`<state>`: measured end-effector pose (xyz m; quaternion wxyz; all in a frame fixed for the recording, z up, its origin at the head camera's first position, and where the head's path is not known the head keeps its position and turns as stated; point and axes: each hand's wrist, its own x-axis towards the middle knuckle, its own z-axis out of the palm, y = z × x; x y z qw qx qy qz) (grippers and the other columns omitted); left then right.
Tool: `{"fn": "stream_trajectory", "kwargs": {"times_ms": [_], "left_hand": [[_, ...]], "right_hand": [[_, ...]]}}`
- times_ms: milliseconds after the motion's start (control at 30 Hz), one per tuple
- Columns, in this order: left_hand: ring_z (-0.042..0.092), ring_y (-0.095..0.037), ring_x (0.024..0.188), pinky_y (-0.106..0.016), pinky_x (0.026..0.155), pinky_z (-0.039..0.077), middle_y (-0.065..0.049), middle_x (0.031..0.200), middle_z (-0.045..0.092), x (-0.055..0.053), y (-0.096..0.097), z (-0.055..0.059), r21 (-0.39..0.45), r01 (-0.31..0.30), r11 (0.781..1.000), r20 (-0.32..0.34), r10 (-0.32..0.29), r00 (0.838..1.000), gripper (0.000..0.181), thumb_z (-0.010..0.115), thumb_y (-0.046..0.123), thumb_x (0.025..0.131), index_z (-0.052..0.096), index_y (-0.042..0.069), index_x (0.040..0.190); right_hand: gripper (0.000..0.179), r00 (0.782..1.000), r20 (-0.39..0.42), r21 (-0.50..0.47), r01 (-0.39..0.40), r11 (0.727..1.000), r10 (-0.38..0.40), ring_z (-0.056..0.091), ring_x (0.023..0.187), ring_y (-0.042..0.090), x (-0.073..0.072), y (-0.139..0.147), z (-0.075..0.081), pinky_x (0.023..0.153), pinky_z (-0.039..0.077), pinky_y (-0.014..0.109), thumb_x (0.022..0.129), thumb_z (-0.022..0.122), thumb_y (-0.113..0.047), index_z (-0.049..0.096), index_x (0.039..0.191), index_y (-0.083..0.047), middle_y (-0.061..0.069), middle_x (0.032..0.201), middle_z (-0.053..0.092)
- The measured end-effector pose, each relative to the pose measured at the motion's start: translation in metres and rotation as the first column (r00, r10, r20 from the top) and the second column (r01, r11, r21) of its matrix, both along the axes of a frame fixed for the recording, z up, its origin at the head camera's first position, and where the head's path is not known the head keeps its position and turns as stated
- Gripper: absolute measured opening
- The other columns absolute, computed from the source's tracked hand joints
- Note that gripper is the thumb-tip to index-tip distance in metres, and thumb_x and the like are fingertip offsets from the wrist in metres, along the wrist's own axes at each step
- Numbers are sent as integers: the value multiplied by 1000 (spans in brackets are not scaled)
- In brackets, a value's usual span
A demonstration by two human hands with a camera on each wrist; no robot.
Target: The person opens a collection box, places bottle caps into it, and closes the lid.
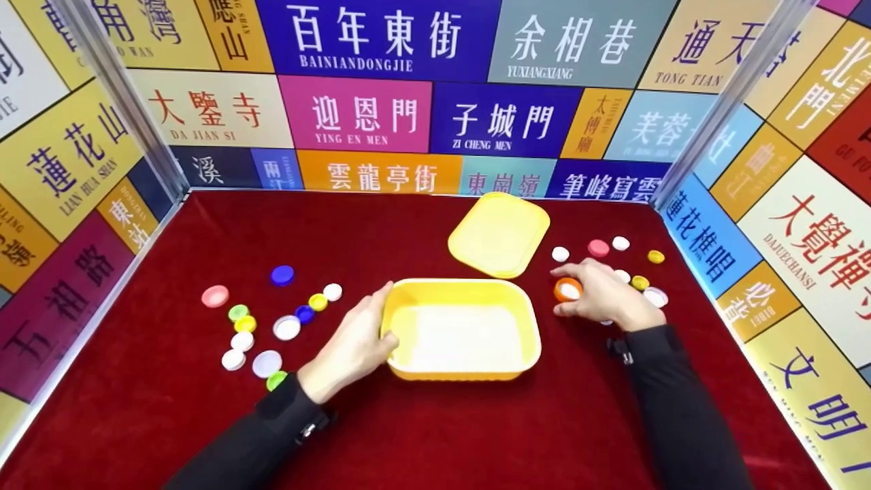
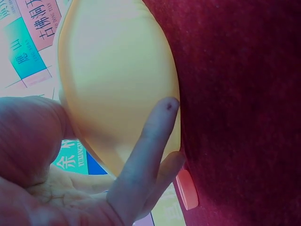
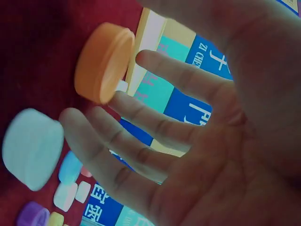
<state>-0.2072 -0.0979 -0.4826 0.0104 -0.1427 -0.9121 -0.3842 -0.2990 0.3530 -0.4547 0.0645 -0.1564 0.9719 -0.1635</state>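
A yellow rectangular plastic container (image 1: 463, 367) stands uncovered on the dark red cloth, its inside showing no contents. My left hand (image 1: 360, 340) holds its left side; in the left wrist view the fingers lie against the outer wall (image 2: 117, 70) and the thumb is near the rim. My right hand (image 1: 605, 292) reaches over the bottle caps on the right, fingers spread and relaxed. Nearest to it is an orange cap (image 3: 103, 66), standing just off the fingertips in the right wrist view. A white cap (image 3: 33, 148) lies close to another fingertip. The palm holds nothing.
The yellow lid (image 1: 500, 235) lies behind the container. Coloured caps are scattered left, including a pink one (image 1: 215, 296) and a blue one (image 1: 282, 275). More caps, such as a red-pink one (image 1: 599, 248), lie right. Printed panels (image 1: 354, 112) wall the table's back and sides.
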Motion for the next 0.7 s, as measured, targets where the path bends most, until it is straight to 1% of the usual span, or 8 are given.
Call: {"fn": "stream_trajectory", "kwargs": {"times_ms": [67, 133, 233, 300, 500, 700], "left_hand": [[59, -50, 158, -60, 133, 50, -30, 172, 59, 0, 0, 0, 0, -1, 1000, 5, 1, 1000, 86, 72, -3, 98, 39, -6, 177], [64, -46, 152, -57, 130, 54, -30, 170, 60, 0, -1, 1, 0, -1, 1000, 16, 1, 1000, 87, 72, -3, 99, 37, -5, 178], [66, -41, 147, -54, 127, 57, -30, 168, 61, 0, -1, 1, -4, -1, 1000, 19, 1, 1000, 87, 71, -3, 99, 36, -5, 179], [68, -40, 143, -53, 125, 59, -30, 166, 62, -1, -1, 2, -5, 0, 1000, 11, 0, 1000, 87, 71, -4, 99, 37, -5, 179], [65, -43, 150, -56, 128, 56, -30, 170, 60, -1, -2, 2, -13, -1, 1000, 7, 2, 1000, 86, 72, -4, 99, 37, -5, 178], [66, -44, 147, -56, 126, 57, -31, 168, 61, 1, -2, -1, -7, 4, 1000, -12, -4, 1000, 84, 72, -3, 100, 39, -7, 177]], "right_hand": [[61, 1000, -9, -8, -14, 1000, 14, 64, 127, 45, -1, -2, -5, 115, 56, 65, 97, 95, -26, 76, 152, -8, 27, 141, 72], [52, 999, -30, -22, -29, 999, 28, 67, 122, 43, -2, -4, -9, 111, 59, 62, 97, 93, -20, 80, 146, -7, 25, 134, 75], [39, 997, -68, -45, -47, 998, 44, 71, 113, 41, -5, -5, -13, 103, 61, 57, 97, 90, -11, 85, 135, -5, 22, 124, 80], [34, 996, -82, -62, -47, 997, 42, 72, 112, 40, -6, -6, -14, 102, 61, 56, 97, 87, -7, 86, 132, -5, 21, 122, 82], [33, 995, -95, -80, -49, 996, 41, 72, 113, 41, -6, -9, -13, 104, 60, 57, 100, 82, -5, 86, 133, -4, 22, 125, 82], [37, 979, -193, -97, -82, 992, 62, 76, 113, 45, -3, -15, -7, 103, 62, 60, 96, 82, -2, 85, 132, 2, 25, 124, 84]]}}
